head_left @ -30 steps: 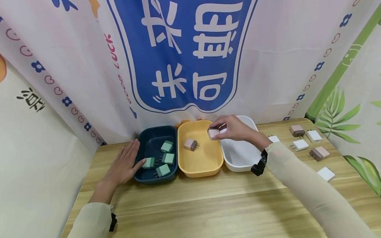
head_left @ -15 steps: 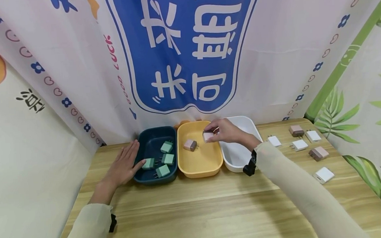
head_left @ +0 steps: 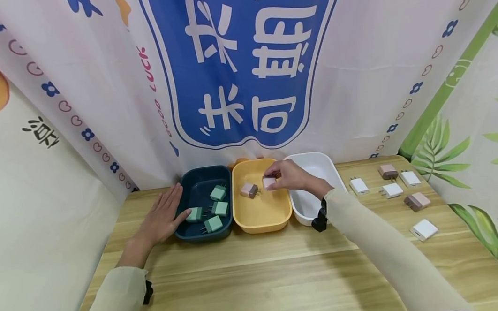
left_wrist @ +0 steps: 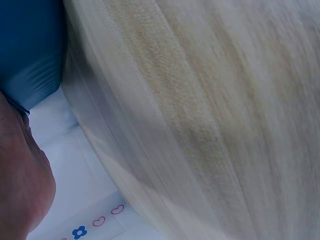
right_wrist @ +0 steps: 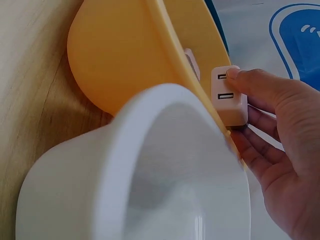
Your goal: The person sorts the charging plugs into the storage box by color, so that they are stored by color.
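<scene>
My right hand (head_left: pixel 294 175) pinches a pink and brown USB charger (head_left: pixel 268 181) over the right part of the yellow bin (head_left: pixel 263 229). Two USB ports show on that charger's face in the right wrist view, where the thumb lies on its edge. A second pink charger (head_left: pixel 249 189) lies inside the same bin. With straight fingers, my left hand (head_left: pixel 161 214) rests against the left side of the dark blue bin (head_left: pixel 206 236). Several green chargers (head_left: pixel 219 208) lie in that bin, one close to the left thumb.
A white bin (head_left: pixel 310 159) stands right of the yellow one, under the right wrist. On the table's right side lie several white chargers (head_left: pixel 391 190) and two pink-brown chargers (head_left: pixel 418 200). A printed curtain (head_left: pixel 356 98) hangs behind the bins.
My right hand has moved left with the pink charger, from the border of the white and yellow bins to over the yellow one. The left hand has stayed put.
</scene>
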Motion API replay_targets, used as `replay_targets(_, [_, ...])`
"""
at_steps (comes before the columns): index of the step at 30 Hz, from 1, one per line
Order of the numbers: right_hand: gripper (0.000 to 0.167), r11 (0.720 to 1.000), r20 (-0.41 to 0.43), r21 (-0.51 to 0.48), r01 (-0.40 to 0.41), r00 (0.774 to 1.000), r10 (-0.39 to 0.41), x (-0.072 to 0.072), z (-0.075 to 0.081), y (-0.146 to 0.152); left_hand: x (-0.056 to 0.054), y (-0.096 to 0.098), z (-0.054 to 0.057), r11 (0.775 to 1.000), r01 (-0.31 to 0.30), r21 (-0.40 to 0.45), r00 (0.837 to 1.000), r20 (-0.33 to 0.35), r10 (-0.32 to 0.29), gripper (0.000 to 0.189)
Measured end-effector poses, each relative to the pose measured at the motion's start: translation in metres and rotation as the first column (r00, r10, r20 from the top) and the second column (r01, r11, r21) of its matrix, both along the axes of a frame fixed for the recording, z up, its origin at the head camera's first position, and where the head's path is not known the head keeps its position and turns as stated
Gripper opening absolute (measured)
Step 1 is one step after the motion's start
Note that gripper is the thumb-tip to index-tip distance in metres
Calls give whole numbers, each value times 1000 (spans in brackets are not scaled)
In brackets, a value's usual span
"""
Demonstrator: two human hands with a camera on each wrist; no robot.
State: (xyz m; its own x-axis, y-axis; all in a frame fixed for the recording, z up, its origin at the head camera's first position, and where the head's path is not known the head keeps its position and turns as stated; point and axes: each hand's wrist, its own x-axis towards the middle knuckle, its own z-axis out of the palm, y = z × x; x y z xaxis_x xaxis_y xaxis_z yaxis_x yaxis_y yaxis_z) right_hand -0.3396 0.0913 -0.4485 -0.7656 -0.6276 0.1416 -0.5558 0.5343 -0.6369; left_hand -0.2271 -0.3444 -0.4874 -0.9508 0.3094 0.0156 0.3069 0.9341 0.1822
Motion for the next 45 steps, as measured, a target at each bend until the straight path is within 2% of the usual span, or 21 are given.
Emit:
replay_targets(4, [41, 1000, 7, 26, -4, 1000, 4, -1, -3, -4, 1, 1, 0, 1000, 2, -3, 1000, -3, -2, 85])
replay_targets(14, [39, 991, -51, 120, -64, 996, 70, -3, -7, -11, 0, 1, -3, 1000, 3, 19, 1000, -28, -3, 85])
replay_targets(25, [41, 981, -24, 187, -52, 998, 58, -4, -7, -17, -1, 1, -1, 1000, -1, 11, 1000, 0, 1, 85])
replay_targets(34, [46, 988, -11, 151, -42, 999, 45, -2, -6, -13, -1, 0, -1, 1000, 2, 16, 1000, 1, -2, 85])
replay_targets(45, [53, 997, -11, 73, -34, 999, 35, 1, 4, 0, -1, 1, 0, 1000, -1, 2, 1000, -1, 1, 85])
